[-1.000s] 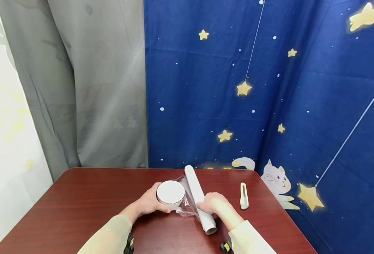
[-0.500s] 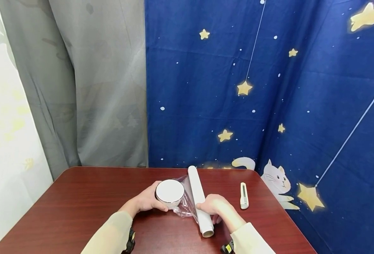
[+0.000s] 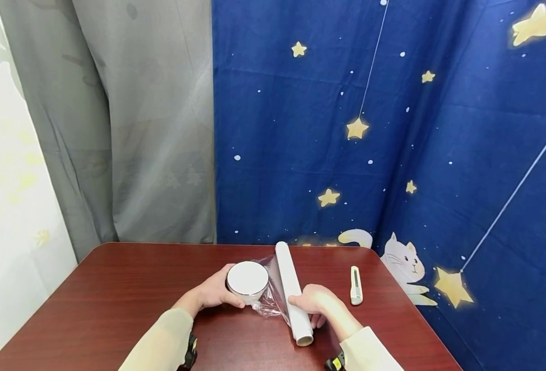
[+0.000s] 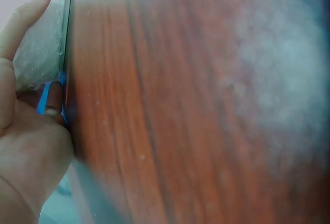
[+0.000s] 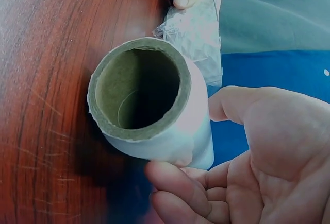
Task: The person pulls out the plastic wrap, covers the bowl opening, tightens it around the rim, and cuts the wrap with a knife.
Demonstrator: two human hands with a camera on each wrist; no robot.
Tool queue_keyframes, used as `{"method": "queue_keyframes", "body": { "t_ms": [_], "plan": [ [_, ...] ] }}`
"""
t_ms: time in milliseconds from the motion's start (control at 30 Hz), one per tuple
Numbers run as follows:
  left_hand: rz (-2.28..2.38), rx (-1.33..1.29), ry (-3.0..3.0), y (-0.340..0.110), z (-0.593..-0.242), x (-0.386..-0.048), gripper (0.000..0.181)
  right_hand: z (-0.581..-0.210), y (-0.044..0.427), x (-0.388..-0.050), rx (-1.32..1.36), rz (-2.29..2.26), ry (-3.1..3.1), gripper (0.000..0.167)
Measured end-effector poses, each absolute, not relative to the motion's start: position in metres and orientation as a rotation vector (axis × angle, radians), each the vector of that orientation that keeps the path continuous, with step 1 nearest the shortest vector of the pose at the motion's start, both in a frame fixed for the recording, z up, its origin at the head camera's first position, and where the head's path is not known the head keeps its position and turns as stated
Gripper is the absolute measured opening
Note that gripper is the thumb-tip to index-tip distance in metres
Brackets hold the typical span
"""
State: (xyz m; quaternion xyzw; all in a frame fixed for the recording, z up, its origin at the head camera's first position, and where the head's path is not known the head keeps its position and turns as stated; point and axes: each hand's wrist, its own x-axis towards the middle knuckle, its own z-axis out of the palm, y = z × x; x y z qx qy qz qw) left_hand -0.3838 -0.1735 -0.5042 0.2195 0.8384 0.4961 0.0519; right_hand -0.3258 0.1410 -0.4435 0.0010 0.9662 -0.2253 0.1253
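Note:
A round white container point(image 3: 248, 278) with a flat top stands toward the middle of the table. My left hand point(image 3: 214, 291) grips its left side, thumb at the front. Clear cling film point(image 3: 271, 301) stretches from the container to a long white roll of cling film point(image 3: 288, 275) on its right, crumpled at the near edge. My right hand point(image 3: 318, 300) holds the near half of the roll, thumb on top and fingers curled underneath. In the right wrist view the roll's hollow cardboard core point(image 5: 111, 80) faces the camera. In the left wrist view film-wrapped container wall point(image 4: 41, 49) shows beside the thumb.
A pale utility knife point(image 3: 356, 286) lies on the dark red wooden table point(image 3: 129, 288), right of the right hand. Behind the table's far edge hang a grey curtain point(image 3: 161, 129) and a blue star-patterned curtain point(image 3: 291, 129).
The roll's far end has shifted slightly right and its near end slightly left and nearer, the right hand moving with it. The container has moved slightly left, still in the left hand.

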Motion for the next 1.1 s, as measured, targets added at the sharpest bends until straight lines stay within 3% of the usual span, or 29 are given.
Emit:
{"method": "queue_keyframes", "body": {
  "t_ms": [1100],
  "plan": [
    [1.553, 0.625, 2.486, -0.177, -0.499, -0.386, 0.108, -0.45, 0.164, -0.325, 0.002, -0.949, 2.638, 0.046]
  ]
}}
